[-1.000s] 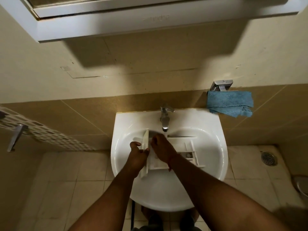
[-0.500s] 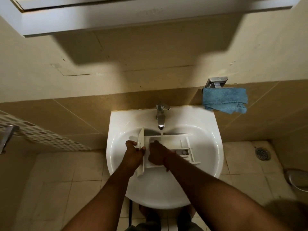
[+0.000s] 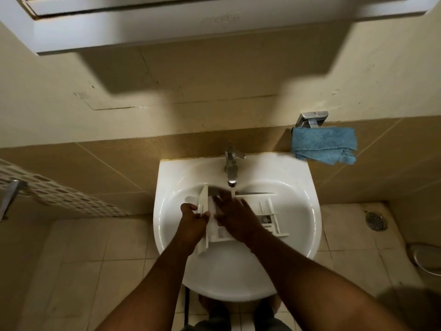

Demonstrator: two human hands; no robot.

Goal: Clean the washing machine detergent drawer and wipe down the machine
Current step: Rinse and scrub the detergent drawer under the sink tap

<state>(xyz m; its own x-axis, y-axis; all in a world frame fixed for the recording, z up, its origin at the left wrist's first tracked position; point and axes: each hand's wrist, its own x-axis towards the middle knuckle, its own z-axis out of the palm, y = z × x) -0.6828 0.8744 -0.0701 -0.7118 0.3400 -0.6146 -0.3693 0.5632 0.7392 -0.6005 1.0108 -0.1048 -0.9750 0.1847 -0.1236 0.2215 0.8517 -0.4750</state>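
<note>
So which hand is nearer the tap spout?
Right. The right hand lies spread over the drawer, fingertips just below the spout. The left hand grips the drawer's front panel, further left and lower.

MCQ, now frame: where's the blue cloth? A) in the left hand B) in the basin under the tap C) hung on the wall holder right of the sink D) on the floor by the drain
C: the blue cloth hangs from the metal wall holder, up and right of the sink; neither hand holds it.
</note>
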